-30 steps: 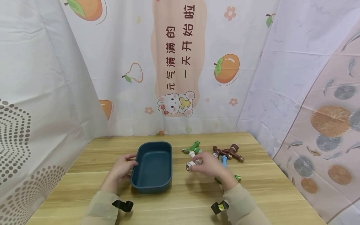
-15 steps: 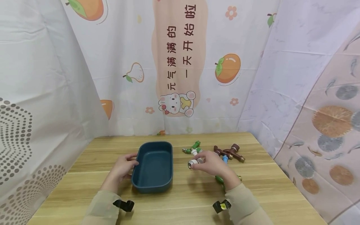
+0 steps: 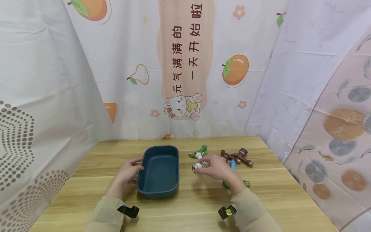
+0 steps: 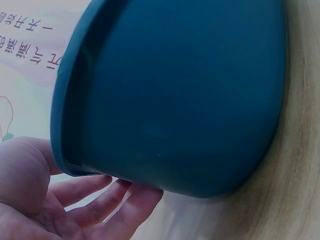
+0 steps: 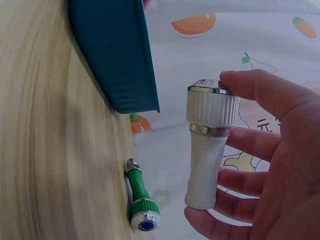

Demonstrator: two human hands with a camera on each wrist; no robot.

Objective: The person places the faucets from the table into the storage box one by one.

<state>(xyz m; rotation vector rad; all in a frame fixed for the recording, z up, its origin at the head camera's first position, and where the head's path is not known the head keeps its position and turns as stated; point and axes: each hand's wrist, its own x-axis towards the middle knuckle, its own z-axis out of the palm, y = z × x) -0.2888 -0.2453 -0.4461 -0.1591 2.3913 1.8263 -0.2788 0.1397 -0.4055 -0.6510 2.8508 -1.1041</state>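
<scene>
My left hand (image 3: 127,172) grips the left side of a dark blue rectangular tub (image 3: 157,195) standing on the table. In the left wrist view its fingers (image 4: 135,210) press the outer wall below the rim. To the tub's right, my right hand (image 3: 217,167) holds a white plastic tap (image 5: 205,165) over the table. The tap has a ribbed white collar and chrome rings; the thumb lies at its chrome end, the fingers along its body. A green tap (image 5: 140,195) with a blue-centred end lies beyond it.
Behind and right of the right hand lie brown taps (image 3: 242,152) and a blue one (image 3: 233,165). A brass-ended green piece (image 3: 246,183) lies partly under the right wrist. Patterned curtains surround the wooden table (image 3: 179,212).
My right hand has shifted slightly away from the body with the white tap in its grip. The left hand stays on the tub; the whole view has drifted a little.
</scene>
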